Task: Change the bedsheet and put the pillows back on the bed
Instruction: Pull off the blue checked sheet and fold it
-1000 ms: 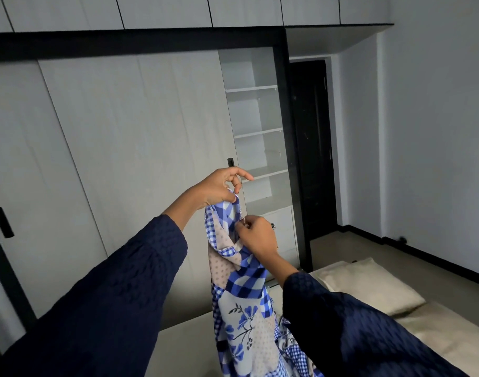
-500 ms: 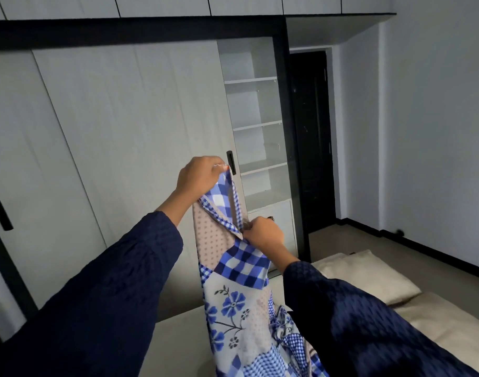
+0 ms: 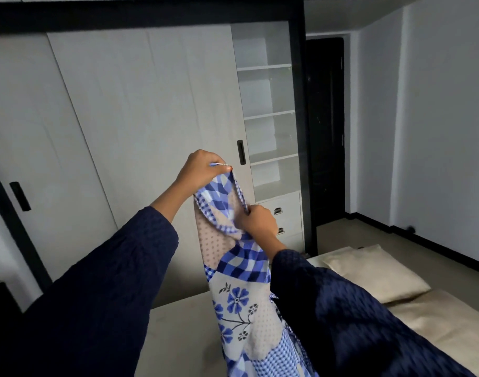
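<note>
A blue-and-white patchwork bedsheet (image 3: 238,292) with checks and flowers hangs bunched in front of me over the bed. My left hand (image 3: 200,170) pinches its top edge, held highest. My right hand (image 3: 256,223) grips the same edge lower and to the right, so a short stretch of hem runs between the two hands. A bare beige pillow (image 3: 368,270) lies on the bare beige mattress (image 3: 436,322) at the right. The sheet's lower part runs out of view at the bottom.
A light wardrobe (image 3: 140,126) with sliding doors stands behind the bed. Open shelves (image 3: 268,112) and drawers (image 3: 284,213) sit to its right, then a dark doorway (image 3: 325,131). Floor (image 3: 368,232) lies between the bed and the right wall.
My left hand closed on the sheet's top edge and lifted it, then drew it away from my right hand, spreading the hem between them.
</note>
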